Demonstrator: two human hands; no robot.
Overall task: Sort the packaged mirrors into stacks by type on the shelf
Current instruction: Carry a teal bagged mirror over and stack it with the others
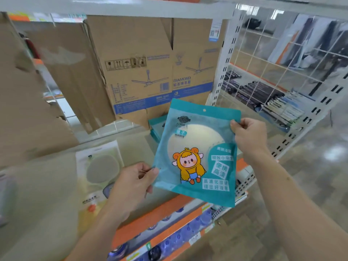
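Over the shelf [135, 146]: I'm holding teal mirror pack [197, 153] face-up, checking type (teal stack [157, 127] behind).
Left hand [131, 183], right hand [248, 136]: pinching opposite edges.

Bright, even light, probably from overhead. Glare on floor [331, 153], right. Sharp on teal mirror pack [195, 153]; left edge blurred, corners bowed.

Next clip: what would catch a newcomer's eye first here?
A teal mirror packet with a cartoon character fills the centre, pinched at opposite edges by the left hand and right hand. Cardboard ceiling-fan boxes stand behind it; a pale mirror packet lies on the shelf at left.
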